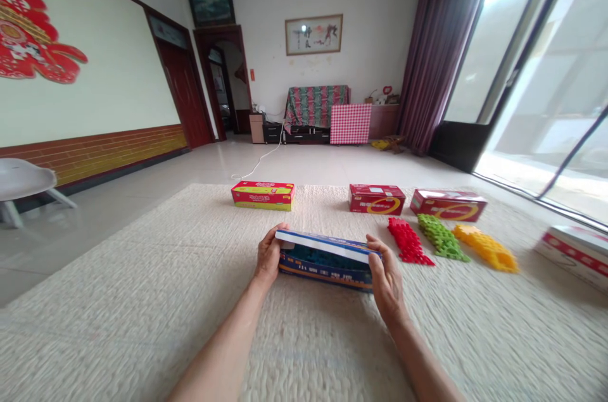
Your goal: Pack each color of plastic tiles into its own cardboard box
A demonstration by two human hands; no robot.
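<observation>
A long blue cardboard box [323, 272] with white and orange print is held between my two hands, slightly tilted. Its lid flap [327, 241] stands partly up, showing a white edge, and dark blue-green pieces [327, 256] lie inside; their kind is hard to make out. My left hand [269, 256] grips the box's left end. Around the right end my right hand [387, 275] is closed, thumb at the flap's corner. To the right lie a red strip [410, 241], a green strip [443, 237] and a yellow strip [485, 247] of knobbly plastic pieces.
On the cream woven mat [142, 301] stand a red-and-yellow box [263, 196], a dark red box [377, 199] and another dark red box [448, 205]. A white-and-red box [577, 256] is at the far right. A white chair [23, 180] stands at left, off the mat.
</observation>
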